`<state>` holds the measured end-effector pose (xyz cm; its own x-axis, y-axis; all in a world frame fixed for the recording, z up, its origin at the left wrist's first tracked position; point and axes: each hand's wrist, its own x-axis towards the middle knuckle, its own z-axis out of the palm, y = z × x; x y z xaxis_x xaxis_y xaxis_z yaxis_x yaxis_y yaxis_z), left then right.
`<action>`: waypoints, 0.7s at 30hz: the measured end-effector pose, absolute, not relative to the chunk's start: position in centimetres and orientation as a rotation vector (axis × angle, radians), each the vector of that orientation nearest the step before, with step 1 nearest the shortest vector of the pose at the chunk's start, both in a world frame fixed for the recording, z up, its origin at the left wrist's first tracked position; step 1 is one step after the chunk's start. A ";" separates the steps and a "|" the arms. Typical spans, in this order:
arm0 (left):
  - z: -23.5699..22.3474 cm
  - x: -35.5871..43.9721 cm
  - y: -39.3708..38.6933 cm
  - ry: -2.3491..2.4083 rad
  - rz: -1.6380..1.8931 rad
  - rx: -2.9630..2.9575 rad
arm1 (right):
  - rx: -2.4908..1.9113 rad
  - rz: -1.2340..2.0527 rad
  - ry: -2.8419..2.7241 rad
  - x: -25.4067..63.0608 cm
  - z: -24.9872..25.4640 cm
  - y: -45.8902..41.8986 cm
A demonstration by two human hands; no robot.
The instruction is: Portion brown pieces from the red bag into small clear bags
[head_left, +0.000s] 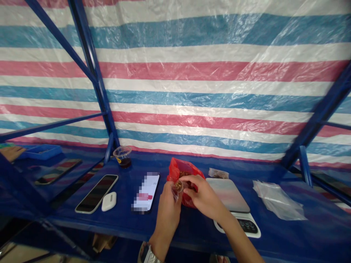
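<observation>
– Left hand [167,206] is closed round a small clear bag [175,193], mouth up, with brown bits [178,185] inside; that much reaches me clearly on the feed.
– And the right?
– Right hand [205,195] is bent in at the bag's mouth, thumb and fingers curled. I can't tell from here whether it pinches the rim, some bits or nothing.
– Taking the scale [229,195] as our mark, where is that bag?
– Left of the scale, at the open red bag [188,200], which has more brown bits in it. Whether it's right over that or slightly in front, I can't say.
– How far along, do you judge?
– Partway. One small packet [218,173] of brownish stuff lies just behind the scale; I take it as a portion finished. The one in hand has some in it.
– So what's left?
– Its mouth looks open to me, so I'd call it not yet closed. Right of the scale lie flat clear bags [278,201] that seem unfilled, and the red bag's supply isn't used up.
</observation>
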<state>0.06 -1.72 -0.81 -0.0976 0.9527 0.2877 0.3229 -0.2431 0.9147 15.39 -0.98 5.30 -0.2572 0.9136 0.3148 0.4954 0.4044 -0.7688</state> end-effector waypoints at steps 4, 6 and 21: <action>-0.4 0.1 -1.8 1.463 1.342 1.606 | -1.173 0.483 -2.047 14.4 6.1 -2.0; -0.2 0.1 -1.9 1.477 1.354 1.603 | -1.147 0.418 -2.112 14.1 6.3 -2.3; 0.1 0.6 -1.9 1.531 1.427 1.468 | -1.207 0.416 -1.911 15.8 6.3 -0.7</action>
